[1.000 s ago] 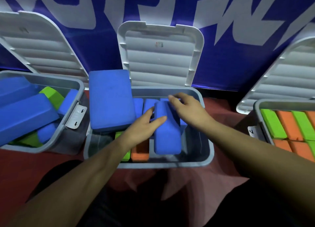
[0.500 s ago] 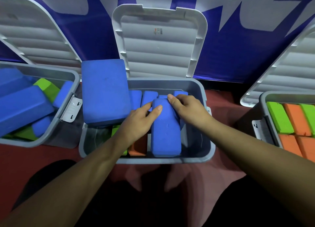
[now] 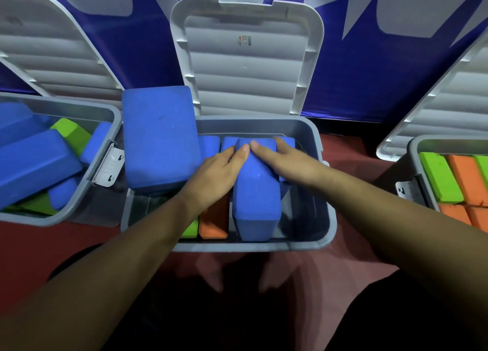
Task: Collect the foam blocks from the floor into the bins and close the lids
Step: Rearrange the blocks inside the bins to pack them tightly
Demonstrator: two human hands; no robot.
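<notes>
White lettering runs across the blue banner (image 3: pixel 356 73), but it's cut off at the top and can't be read. There's a small sticker (image 3: pixel 244 40) on the open lid (image 3: pixel 245 86), print too tiny to make out. Down in the middle bin (image 3: pixel 250 246), left hand (image 3: pixel 224 171) and right hand (image 3: pixel 285 158) lie flat, fingertips nearly meeting. They're pressing on the blue foam block (image 3: pixel 256 197) standing on edge inside, neither one grasping it. The left forearm hides part of the green block (image 3: pixel 190 229) and the orange block (image 3: pixel 213 218).

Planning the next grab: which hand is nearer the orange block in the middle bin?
Left. The left hand sits over the orange block; the right hand lies beyond the blue block.
</notes>
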